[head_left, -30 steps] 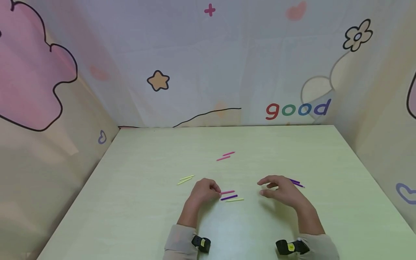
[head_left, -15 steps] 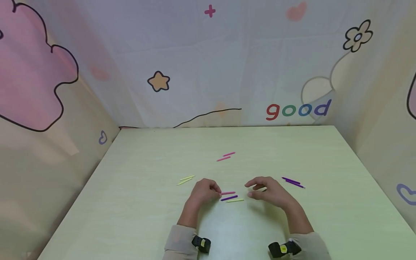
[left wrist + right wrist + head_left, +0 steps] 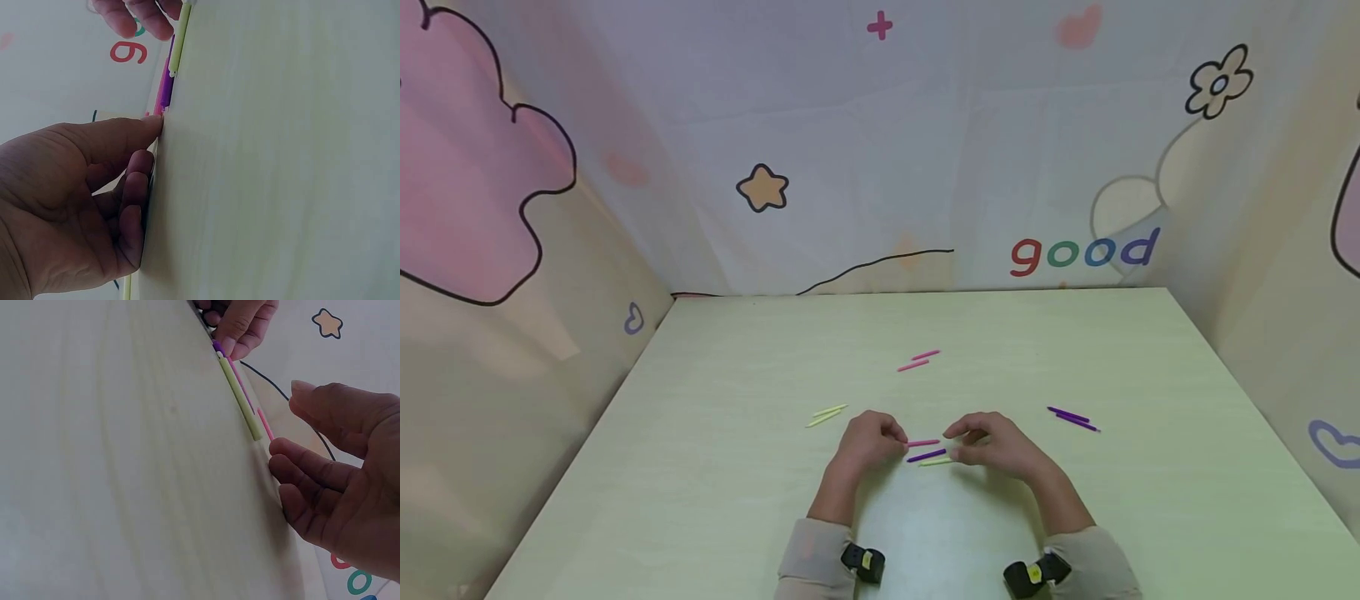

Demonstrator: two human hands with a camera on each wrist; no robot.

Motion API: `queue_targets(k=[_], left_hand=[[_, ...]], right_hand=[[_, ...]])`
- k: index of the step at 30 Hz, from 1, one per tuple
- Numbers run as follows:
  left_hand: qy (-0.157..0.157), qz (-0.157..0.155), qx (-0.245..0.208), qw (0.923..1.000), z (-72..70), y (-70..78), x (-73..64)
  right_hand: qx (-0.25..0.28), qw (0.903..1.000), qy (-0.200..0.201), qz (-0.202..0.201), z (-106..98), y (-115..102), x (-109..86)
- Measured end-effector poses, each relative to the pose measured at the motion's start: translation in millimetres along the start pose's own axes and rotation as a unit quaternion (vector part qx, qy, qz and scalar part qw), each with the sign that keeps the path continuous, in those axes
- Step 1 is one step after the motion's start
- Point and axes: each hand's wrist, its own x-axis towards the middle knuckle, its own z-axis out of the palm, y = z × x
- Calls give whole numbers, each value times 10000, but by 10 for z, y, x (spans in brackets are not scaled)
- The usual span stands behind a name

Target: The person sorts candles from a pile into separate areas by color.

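Three thin coloured sticks lie side by side between the two hands in the head view: pink (image 3: pixel 925 442), purple (image 3: pixel 927 456) and pale yellow (image 3: pixel 934 462). My left hand (image 3: pixel 871 442) pinches the left end of the pink stick between thumb and finger; its fingertips hide that end. Close to the sticks' right ends, my right hand (image 3: pixel 992 446) hovers with thumb and fingers apart and nothing between them. Its thumb covers the tip of the yellow one. In the right wrist view, the yellow stick (image 3: pixel 240 400) lies nearest the camera, partly hiding the purple.
Two pink sticks (image 3: pixel 913 365) lie farther back on the pale table (image 3: pixel 737 500). A pair of yellow sticks (image 3: pixel 826 418) lies to the left, and two purple sticks (image 3: pixel 1075 420) to the right. A printed cloth wall (image 3: pixel 850 125) closes off the back and sides.
My right hand has moved left from beside the purple pair to the right ends of the three middle sticks. My left hand has stayed at the pink stick.
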Motion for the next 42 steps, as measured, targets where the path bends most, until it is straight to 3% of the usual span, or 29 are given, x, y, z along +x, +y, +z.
queue_targets(k=[18,42], left_hand=[[-46,-82,83,9999,0,5,1],[63,180,-17,9998,5,-29,9]], right_hand=[[-157,9996,-93,223,43,93,90],[-838,9964,50,144,113,63,138]])
